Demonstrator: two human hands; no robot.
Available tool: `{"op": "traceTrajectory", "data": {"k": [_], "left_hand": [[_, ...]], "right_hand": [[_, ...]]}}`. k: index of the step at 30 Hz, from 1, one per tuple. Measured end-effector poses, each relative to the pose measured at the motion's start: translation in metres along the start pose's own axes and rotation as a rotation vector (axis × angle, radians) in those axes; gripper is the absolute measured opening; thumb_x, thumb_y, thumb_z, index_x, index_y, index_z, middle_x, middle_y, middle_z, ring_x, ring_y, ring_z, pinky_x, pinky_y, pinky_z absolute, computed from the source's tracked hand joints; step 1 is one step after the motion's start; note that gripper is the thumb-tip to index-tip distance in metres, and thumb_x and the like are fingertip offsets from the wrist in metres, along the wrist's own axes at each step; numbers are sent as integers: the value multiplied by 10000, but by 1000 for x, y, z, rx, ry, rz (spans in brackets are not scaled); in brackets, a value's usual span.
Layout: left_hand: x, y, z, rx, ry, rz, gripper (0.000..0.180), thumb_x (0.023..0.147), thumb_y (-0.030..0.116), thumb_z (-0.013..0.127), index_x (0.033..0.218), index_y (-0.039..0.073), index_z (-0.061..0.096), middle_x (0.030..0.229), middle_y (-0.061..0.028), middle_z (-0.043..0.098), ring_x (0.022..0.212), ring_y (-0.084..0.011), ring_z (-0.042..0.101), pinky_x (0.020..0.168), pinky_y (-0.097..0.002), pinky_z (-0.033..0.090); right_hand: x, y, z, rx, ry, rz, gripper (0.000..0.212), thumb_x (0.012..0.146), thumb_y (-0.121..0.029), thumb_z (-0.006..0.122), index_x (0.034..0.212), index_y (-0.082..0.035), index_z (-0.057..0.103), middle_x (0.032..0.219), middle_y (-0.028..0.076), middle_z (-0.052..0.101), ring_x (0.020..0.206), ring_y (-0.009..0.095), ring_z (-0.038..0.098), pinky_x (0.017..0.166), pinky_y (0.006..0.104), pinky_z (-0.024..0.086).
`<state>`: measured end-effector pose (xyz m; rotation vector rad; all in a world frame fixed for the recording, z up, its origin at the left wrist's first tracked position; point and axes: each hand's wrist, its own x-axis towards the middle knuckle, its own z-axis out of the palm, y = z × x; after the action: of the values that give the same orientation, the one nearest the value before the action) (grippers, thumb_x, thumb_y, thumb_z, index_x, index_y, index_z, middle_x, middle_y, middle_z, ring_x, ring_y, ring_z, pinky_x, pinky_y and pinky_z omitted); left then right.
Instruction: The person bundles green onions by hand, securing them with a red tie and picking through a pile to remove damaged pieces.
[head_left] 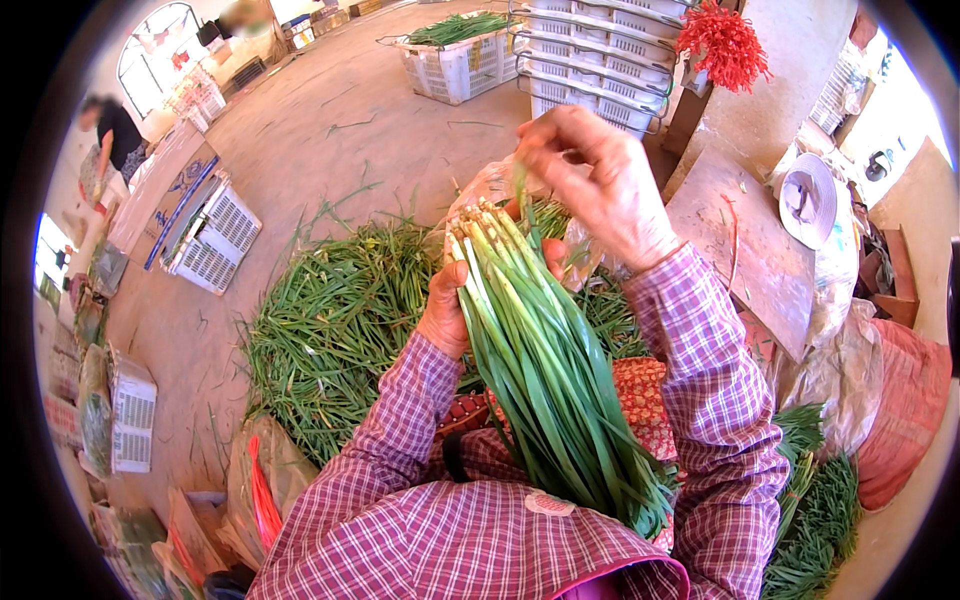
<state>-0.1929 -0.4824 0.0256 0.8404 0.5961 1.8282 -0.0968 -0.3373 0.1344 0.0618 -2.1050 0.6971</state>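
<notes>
A thick bunch of garlic chives (550, 330) lies slanted before me, pale root ends up and away, green leaves trailing down over my lap. My left hand (447, 308) is wrapped around it just below the pale ends; its fingers pass behind the bunch and show again at its right side. Above the root ends, my right hand (590, 175) is raised with thumb and fingers pinched together. A thin green leaf strand (521, 185) hangs from that pinch; its lower end meets the bunch, and I cannot tell whether it is attached.
Loose chive leaves (335, 320) heap on the floor to the left. More chives (815, 520) lie at the lower right. White crates (590, 60) are stacked ahead, beside a crate of greens (460, 65). Red ties (722, 45) hang by the pillar. Another person (115, 140) is far left.
</notes>
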Motion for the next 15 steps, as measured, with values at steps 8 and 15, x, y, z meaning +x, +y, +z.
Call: {"op": "traceTrajectory", "data": {"k": [8, 15], "left_hand": [[-2, 9, -10, -193, -109, -87, 1030, 655, 511, 800, 1501, 197, 303, 1396, -259, 468, 1201, -383, 553, 1011, -532, 465], [3, -2, -18, -254, -124, -58, 998, 659, 532, 813, 1478, 196, 352, 1464, -244, 397, 1305, -409, 451, 1017, -582, 442]], "right_hand": [[39, 10, -63, 412, 374, 364, 248, 1007, -255, 481, 1128, -67, 590, 1020, 84, 697, 845, 170, 687, 747, 271, 553], [27, 40, -204, 114, 938, 166, 223, 991, -193, 545, 1117, -8, 537, 882, 129, 665, 774, 218, 688, 659, 326, 596]]}}
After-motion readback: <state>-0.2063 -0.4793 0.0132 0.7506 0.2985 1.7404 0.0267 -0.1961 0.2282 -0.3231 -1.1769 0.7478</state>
